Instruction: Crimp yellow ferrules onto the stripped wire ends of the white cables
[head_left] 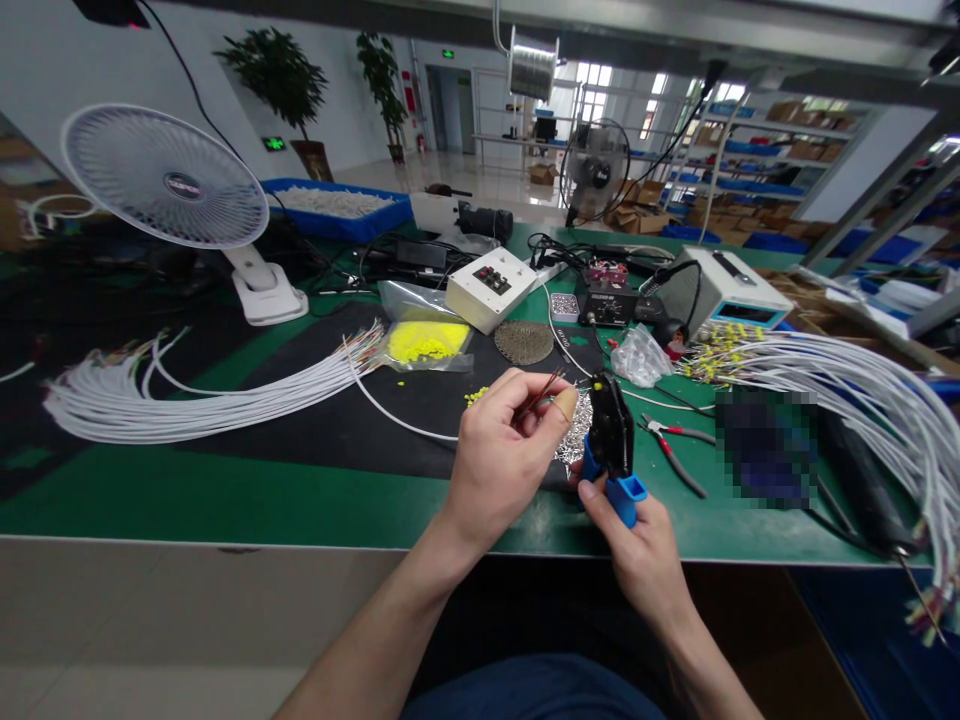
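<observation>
My left hand (495, 455) pinches some thin wires (541, 392). Just right of it, my right hand (643, 545) grips a blue-handled tool (613, 425).

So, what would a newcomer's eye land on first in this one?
Probably the blue-handled black tool in the right hand, just beside the left hand pinching thin wires. Next, the long bundle of white cables at the left, and the clear bag of bright yellow pieces beyond the left hand. The white fan at upper left also stands out.
</observation>
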